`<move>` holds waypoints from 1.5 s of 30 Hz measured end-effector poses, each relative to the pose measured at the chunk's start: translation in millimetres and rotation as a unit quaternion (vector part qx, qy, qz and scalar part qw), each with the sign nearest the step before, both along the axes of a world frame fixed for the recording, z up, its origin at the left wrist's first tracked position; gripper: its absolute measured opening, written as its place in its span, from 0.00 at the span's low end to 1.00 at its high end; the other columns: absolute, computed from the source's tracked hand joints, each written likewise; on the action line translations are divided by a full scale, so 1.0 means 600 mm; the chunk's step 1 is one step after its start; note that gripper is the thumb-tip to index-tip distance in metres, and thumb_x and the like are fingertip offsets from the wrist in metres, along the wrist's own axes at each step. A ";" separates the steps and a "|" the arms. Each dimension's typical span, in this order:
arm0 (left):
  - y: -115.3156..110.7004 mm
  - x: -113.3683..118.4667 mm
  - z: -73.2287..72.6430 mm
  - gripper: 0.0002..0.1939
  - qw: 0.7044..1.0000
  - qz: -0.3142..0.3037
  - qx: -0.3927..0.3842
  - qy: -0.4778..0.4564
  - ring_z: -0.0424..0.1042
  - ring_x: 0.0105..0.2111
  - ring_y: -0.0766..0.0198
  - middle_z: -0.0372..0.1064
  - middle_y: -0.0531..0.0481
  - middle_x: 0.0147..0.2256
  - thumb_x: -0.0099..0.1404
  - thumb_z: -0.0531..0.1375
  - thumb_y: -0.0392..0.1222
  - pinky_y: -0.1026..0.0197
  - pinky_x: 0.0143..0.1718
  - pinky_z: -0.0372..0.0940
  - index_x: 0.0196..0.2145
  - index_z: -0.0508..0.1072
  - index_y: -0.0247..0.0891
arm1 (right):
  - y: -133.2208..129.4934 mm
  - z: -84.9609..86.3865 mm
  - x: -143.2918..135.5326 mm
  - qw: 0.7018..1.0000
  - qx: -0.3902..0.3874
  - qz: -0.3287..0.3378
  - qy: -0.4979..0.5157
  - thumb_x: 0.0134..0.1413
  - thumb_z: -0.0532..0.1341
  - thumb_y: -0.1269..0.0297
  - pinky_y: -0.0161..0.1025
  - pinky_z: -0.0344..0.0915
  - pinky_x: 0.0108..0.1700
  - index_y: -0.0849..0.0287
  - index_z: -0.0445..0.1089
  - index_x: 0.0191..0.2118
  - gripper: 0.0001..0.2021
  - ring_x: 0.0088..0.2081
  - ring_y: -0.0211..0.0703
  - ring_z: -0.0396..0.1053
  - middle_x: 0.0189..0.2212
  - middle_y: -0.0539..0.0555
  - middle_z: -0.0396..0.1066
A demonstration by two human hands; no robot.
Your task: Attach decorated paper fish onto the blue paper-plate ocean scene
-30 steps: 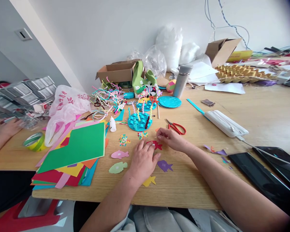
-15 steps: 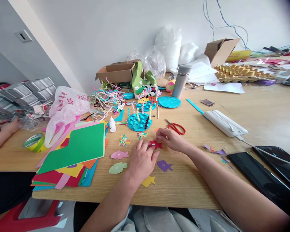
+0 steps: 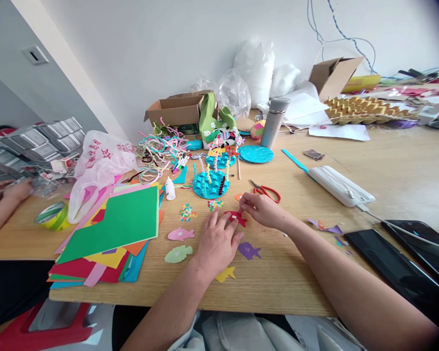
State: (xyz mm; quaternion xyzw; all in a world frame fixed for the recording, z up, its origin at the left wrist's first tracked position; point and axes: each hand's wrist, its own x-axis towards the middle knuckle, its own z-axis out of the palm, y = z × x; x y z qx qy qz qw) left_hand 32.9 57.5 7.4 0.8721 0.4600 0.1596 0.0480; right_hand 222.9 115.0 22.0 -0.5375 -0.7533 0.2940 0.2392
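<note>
A red paper fish (image 3: pixel 234 217) with a small white square on it lies flat on the table. My left hand (image 3: pixel 218 239) rests palm down, fingers stretched, its fingertips on the fish's left side. At the fish's upper right edge, the fingertips of my right hand (image 3: pixel 258 208) are pinched together; what is between them is too small to make out. Around my hands lie a purple fish (image 3: pixel 249 251), a yellow fish (image 3: pixel 226 274), a pink fish (image 3: pixel 180 234), a pale green fish (image 3: pixel 178 254) and an orange one (image 3: pixel 238 197), partly hidden. Two fish bear colourful specks, one being this speckled fish (image 3: pixel 186 212).
Red-handled scissors (image 3: pixel 266 193) lie beyond my right hand. A blue egg-tray disc (image 3: pixel 210 185) with upright twisted stems stands ahead, near a glue bottle (image 3: pixel 170 189). Coloured sheets (image 3: pixel 109 229) are piled left; a power strip (image 3: pixel 342 186) sits right. Another person's hand (image 3: pixel 18 191) is far left.
The red fish has shifted and tilted slightly under my fingers. My right hand has moved a little to the right. A tiny white scrap now shows beside my right forearm.
</note>
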 end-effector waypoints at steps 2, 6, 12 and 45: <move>-0.001 0.000 0.000 0.19 1.000 -0.005 -0.002 -0.001 0.52 0.62 0.48 0.64 0.48 0.55 0.70 0.49 0.49 0.44 0.59 0.57 0.53 0.69 0.43 | 0.001 -0.001 0.000 1.000 0.020 0.007 -0.008 0.53 0.54 0.72 0.36 0.62 0.36 0.58 0.66 0.30 0.05 0.32 0.42 0.70 0.30 0.54 0.75; 0.001 -0.001 0.002 0.19 1.000 -0.013 -0.011 -0.016 0.52 0.62 0.50 0.65 0.49 0.55 0.71 0.48 0.49 0.45 0.61 0.55 0.52 0.70 0.42 | 0.003 -0.006 0.000 0.994 0.087 0.051 -0.032 0.52 0.54 0.74 0.37 0.61 0.39 0.59 0.68 0.28 0.07 0.35 0.43 0.67 0.31 0.56 0.71; 0.003 -0.002 0.006 0.19 0.999 -0.012 -0.025 -0.025 0.53 0.62 0.54 0.66 0.48 0.54 0.72 0.46 0.49 0.47 0.62 0.53 0.50 0.70 0.42 | 0.002 -0.014 -0.002 0.994 0.051 0.076 -0.061 0.50 0.55 0.77 0.37 0.60 0.39 0.61 0.71 0.28 0.09 0.34 0.42 0.66 0.30 0.56 0.70; 0.003 -0.002 -0.004 0.19 1.000 -0.012 -0.018 -0.004 0.51 0.62 0.49 0.63 0.49 0.56 0.71 0.48 0.50 0.44 0.61 0.56 0.53 0.69 0.42 | -0.006 -0.014 -0.016 0.990 0.056 0.053 -0.114 0.46 0.56 0.80 0.34 0.59 0.36 0.62 0.73 0.29 0.10 0.33 0.41 0.67 0.28 0.55 0.72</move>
